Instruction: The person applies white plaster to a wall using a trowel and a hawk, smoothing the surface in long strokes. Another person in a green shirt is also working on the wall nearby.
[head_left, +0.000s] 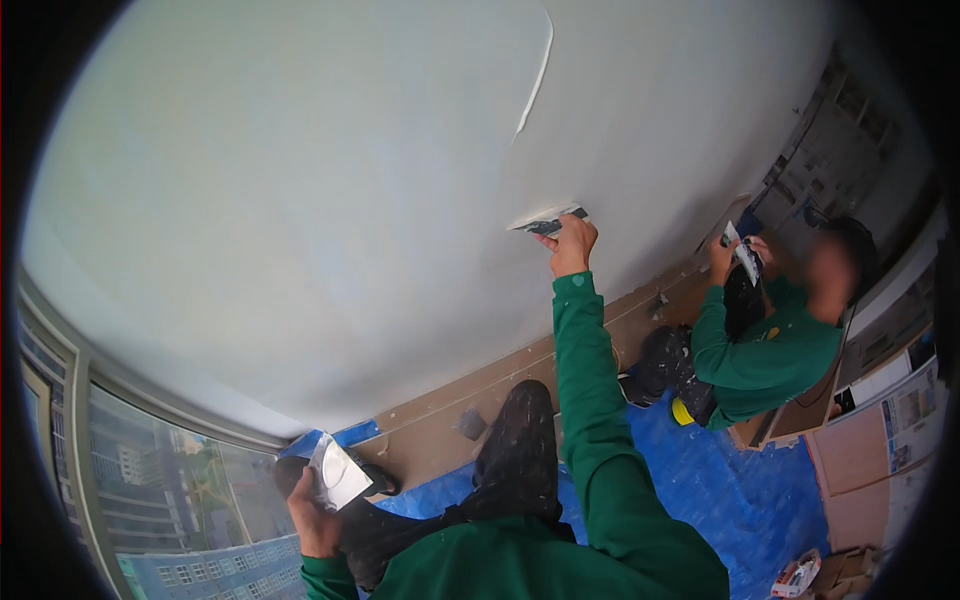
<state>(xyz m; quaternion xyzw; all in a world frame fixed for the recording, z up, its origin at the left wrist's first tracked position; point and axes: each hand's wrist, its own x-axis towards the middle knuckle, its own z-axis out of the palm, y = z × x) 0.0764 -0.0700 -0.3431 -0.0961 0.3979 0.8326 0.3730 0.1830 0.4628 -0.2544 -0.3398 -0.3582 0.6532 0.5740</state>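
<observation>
While pressed flat against the white wall [300, 180], putty knife [548, 224] gripped in closed right hand [572, 245], arm raised. Lower left, left hand [318, 520] wrapped around metal plaster hawk [338, 474]. Nearby, crouching co-worker [770, 340] over blue floor sheet [720, 480].

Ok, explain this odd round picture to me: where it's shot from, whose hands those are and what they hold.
The picture comes from a wide fisheye camera worn on a person's head, so straight edges bend. There is no machine, just bare hands. The right hand, in a green sleeve, presses a putty knife against a white wall, where a ridge of filler runs upward. The left hand holds a flat metal plate down low. Blue sheeting covers the floor. To the right a co-worker crouches, also holding a tool. A window is at lower left.
</observation>
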